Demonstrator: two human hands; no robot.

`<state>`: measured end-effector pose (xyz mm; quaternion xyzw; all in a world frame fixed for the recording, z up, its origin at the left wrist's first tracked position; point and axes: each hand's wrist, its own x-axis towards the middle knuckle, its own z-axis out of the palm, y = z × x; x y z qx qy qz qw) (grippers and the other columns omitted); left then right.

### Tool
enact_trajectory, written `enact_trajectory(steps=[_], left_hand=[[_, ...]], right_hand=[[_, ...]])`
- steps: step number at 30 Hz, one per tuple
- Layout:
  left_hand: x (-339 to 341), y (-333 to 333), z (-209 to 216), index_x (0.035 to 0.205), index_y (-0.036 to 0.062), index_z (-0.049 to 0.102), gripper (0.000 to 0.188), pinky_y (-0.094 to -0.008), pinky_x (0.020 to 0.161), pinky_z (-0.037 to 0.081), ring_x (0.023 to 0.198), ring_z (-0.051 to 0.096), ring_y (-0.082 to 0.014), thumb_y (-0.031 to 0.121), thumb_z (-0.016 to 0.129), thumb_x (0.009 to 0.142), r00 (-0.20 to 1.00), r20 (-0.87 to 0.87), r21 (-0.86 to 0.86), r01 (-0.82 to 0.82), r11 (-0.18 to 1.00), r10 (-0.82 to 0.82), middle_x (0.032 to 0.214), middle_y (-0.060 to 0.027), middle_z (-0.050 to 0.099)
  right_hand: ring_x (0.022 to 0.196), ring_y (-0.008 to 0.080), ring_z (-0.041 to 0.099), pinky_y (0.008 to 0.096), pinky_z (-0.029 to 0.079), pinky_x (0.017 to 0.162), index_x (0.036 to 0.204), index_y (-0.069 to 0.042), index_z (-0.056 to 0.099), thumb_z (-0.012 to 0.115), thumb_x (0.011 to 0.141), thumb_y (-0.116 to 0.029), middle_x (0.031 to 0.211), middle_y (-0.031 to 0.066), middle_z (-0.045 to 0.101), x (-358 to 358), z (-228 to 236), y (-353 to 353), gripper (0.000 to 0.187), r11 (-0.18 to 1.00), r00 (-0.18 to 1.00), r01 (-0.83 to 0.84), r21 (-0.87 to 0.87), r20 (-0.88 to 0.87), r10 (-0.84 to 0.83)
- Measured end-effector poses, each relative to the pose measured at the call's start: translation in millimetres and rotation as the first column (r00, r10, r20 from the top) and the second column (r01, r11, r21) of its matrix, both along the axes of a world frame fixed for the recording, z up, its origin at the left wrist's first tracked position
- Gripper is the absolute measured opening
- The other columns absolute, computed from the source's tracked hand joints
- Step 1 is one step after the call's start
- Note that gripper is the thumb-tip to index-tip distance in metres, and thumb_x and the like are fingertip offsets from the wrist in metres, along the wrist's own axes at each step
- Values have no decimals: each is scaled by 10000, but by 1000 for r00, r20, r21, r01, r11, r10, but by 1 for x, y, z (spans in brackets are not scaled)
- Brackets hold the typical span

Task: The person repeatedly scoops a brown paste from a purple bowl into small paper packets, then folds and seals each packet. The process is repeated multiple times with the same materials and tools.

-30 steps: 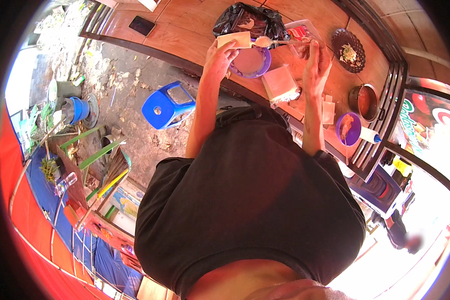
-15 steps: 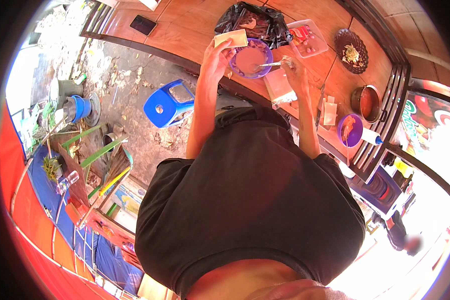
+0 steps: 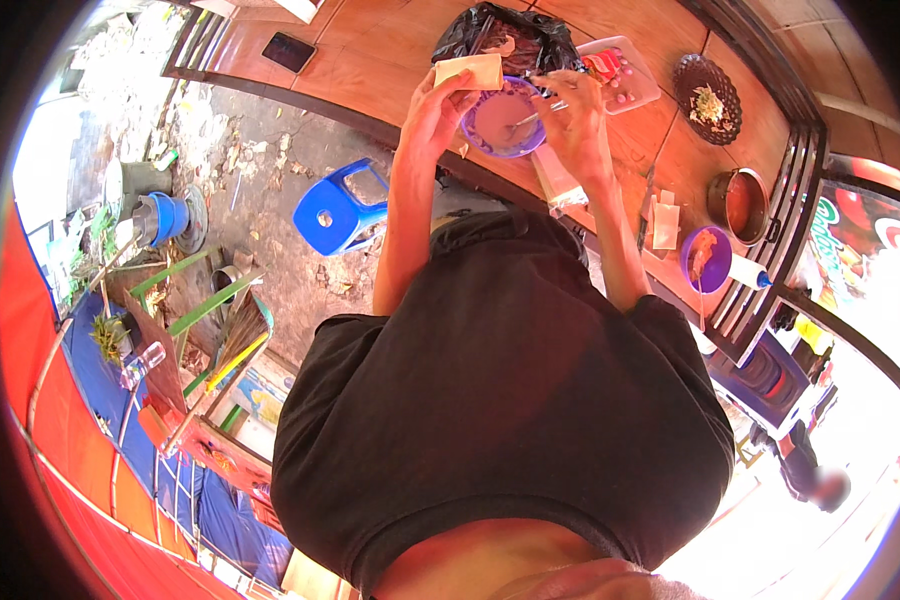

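Purple bowls (image 3: 477, 141) (image 3: 720, 272), two; one yellow sheet (image 3: 473, 71) in left hand (image 3: 436, 115).

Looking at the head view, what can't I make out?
Head view:
Whether the right hand touches the spoon: fingers hide the handle's end.
Part of the pale stack: behind that hand.
Most contents of the black plastic bag: inside its folds.
Underside of the pale yellow sheet in the left hand: turned away.
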<state>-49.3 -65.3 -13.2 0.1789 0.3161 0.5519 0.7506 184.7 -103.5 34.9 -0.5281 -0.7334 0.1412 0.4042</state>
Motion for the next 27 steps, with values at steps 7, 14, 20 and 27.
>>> enact_trajectory(steps=[7,14,20,27], left_hand=[[-11,-1,-12,1179,84,623,284,-315,880,586,1039,687,-176,65,745,923,998,-27,-59,-67,996,65,1144,-63,694],[-15,-3,-21,1169,92,641,280,-318,901,577,1066,676,-167,75,758,915,996,-21,-74,-93,993,92,1149,-47,697],[-16,-3,-17,1180,76,626,297,-337,927,565,1046,679,-186,69,754,913,990,-93,-82,-118,990,110,1146,-73,696],[-1,-1,-19,1219,44,571,366,-341,944,562,1038,682,-211,69,759,905,975,-196,-53,-120,991,108,1180,-109,669]], right_hand=[[924,223,623,368,497,816,1064,28,689,755,931,-252,977,107,668,31,-96,20,317,910,909,172,-378,-294,-294],[740,81,590,244,470,667,1054,2,735,678,1001,-219,835,-14,671,29,-112,10,235,802,816,-188,-567,-545,-194],[744,186,652,329,526,699,1092,0,742,598,1035,-179,850,108,710,11,-34,-14,236,963,952,-39,-265,-302,-45],[679,140,614,306,494,628,1066,0,706,558,1052,-128,777,81,674,11,39,-19,197,976,914,117,-182,-365,-177]])
